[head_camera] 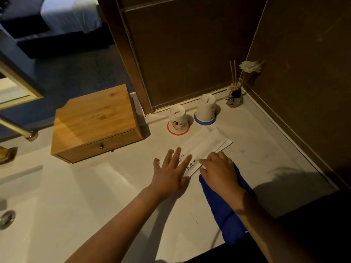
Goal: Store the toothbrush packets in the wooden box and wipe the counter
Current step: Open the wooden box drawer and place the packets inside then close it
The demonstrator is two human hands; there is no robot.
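Two white toothbrush packets (206, 147) printed "BRUSHING TEETH" lie side by side on the pale counter (106, 186), slanting toward the back right. My left hand (171, 171) lies flat with its fingers spread, its fingertips over the packets' near ends. My right hand (218, 169) rests on a blue cloth (229, 213), with its fingers touching the near end of the right packet. The wooden box (95, 120) stands at the back left, its front drawer with a small knob closed.
Two paper cups stand upside down behind the packets, one on a red coaster (177, 117), one on a blue coaster (205, 108). A reed diffuser (235, 92) fills the back right corner. A sink basin with a drain (6, 219) lies at left. Dark walls close the back and right.
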